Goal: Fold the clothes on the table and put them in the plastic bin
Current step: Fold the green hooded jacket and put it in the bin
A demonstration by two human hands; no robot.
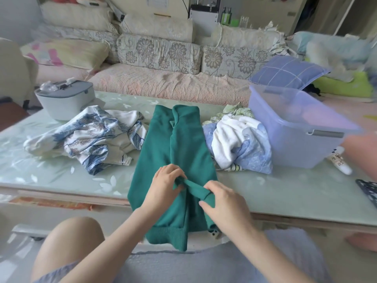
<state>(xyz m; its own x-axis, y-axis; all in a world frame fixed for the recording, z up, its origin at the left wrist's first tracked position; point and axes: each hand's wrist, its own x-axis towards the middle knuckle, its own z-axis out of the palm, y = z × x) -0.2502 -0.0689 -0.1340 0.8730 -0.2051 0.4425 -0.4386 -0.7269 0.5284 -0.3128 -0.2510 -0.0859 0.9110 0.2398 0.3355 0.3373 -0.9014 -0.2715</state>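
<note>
Green sweatshirt (159,144) in narrow lengthwise fold

One head-worn view looks forward and down, close over the table (285,193).

lidded case (65,103): far-left corner of the table (61,176)
white tube (340,164): near the right edge
checked pillow (289,72): on the sofa (163,84) beyond

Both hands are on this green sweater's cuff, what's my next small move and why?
Probably lay the cuff flat along the middle of the green sweater and smooth it. Your left hand and right hand both pinch it bunched, the sides look already folded in, and the hem hangs off the table, so the sleeve should lie flat before folding upward.
</note>
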